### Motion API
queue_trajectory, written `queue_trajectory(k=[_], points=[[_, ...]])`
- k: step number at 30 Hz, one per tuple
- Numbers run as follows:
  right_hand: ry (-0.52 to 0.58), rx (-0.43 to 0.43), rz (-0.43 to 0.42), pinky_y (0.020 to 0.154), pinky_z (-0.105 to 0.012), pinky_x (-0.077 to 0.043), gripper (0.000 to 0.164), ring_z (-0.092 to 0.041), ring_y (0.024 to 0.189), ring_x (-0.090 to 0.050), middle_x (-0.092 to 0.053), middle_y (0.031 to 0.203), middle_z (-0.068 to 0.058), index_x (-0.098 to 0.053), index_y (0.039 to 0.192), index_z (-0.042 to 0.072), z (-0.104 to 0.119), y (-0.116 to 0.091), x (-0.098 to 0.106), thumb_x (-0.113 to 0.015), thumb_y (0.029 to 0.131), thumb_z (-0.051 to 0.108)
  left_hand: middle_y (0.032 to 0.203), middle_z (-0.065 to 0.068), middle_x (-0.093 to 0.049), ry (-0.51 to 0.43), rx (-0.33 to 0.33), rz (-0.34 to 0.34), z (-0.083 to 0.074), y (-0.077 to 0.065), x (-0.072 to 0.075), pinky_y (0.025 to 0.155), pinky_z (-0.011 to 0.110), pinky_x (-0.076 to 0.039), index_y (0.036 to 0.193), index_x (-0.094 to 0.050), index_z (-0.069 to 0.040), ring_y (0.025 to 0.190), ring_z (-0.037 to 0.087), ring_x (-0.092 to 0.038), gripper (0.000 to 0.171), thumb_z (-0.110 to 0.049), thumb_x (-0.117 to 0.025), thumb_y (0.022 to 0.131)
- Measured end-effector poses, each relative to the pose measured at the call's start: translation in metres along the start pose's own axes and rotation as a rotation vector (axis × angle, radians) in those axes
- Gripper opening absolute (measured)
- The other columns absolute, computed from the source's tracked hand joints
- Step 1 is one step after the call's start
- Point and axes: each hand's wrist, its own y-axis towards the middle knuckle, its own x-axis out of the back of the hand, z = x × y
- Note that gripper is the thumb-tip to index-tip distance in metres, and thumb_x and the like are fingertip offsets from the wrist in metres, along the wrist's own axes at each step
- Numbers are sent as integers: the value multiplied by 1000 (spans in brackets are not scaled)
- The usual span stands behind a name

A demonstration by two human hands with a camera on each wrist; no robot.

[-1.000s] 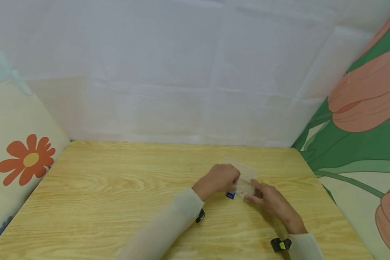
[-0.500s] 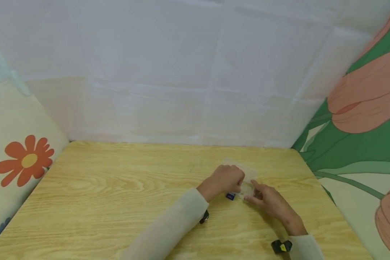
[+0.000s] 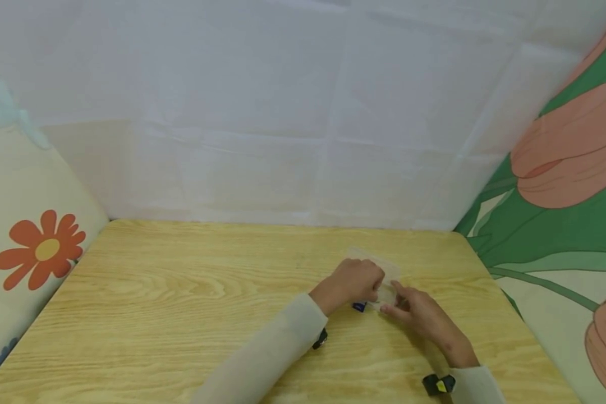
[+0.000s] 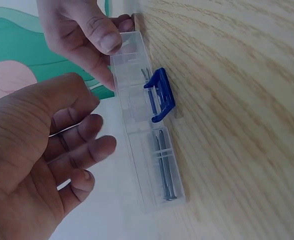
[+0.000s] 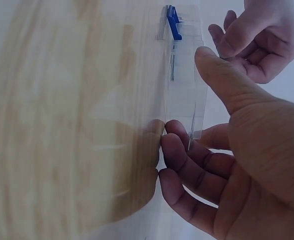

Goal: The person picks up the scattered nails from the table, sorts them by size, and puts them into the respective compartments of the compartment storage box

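A clear plastic box (image 4: 132,107) with divided compartments sits on the table. Dark metal nails (image 4: 165,172) lie in one compartment, and thinner pieces show farther along. A blue latch (image 4: 168,100) sticks out from its front wall. My right hand (image 3: 424,314) grips the box's right end, thumb (image 5: 209,57) on one side and fingers at the end. Over the left part hovers my left hand (image 3: 353,280), fingers loosely curled, with nothing visible between them. Seen from the head, its fingertips are hidden beneath the hand. Beyond both hands extends a clear flat panel (image 3: 384,266).
The wood-grain table (image 3: 182,308) reaches back to a creased white cloth (image 3: 242,140). Flower-printed panels stand at the left (image 3: 35,185) and right (image 3: 560,224). A black wrist device (image 3: 438,385) sits by the right sleeve.
My left hand has shifted slightly right and nearer over the box, covering more of it and of the blue latch. The right hand and the box have stayed nearly in place.
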Motion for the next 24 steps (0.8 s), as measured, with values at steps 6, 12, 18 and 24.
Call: queue_trajectory(k=[6, 12, 18, 24], points=[[8, -6, 6, 69, -31, -50, 79, -10, 74, -59, -61, 86, 5, -40, 149, -13, 2, 2, -2, -72, 97, 37, 99, -6, -65, 12, 9, -21, 7, -7, -3, 59, 26, -46, 108, -69, -20, 72, 7, -54, 16, -29, -72, 95], [7, 2, 19, 66, -30, -48, 75, -10, 71, -56, -60, 84, 4, -43, 149, -11, 3, 5, -2, -71, 98, 36, 104, -5, -66, -6, 35, -38, 17, -18, -4, 62, 26, -48, 114, -71, -20, 77, 7, -56, 20, -27, -71, 95], [-72, 80, 0, 63, -31, -43, 60, -11, 67, -48, -54, 77, 3, -56, 136, -8, 1, 5, 0, -72, 97, 36, 100, -5, -65, 0, 15, -70, 25, -33, -7, 59, 23, -46, 115, -72, -19, 75, 7, -55, 22, -25, -68, 95], [-178, 50, -35, 83, -49, -50, 71, -25, 93, -59, -62, 103, -11, -53, 143, -7, 3, -2, 3, -72, 96, 42, 98, -7, -64, 36, 0, -100, 33, -52, -4, 57, 20, -43, 114, -73, -21, 73, 5, -53, 20, -25, -66, 96]])
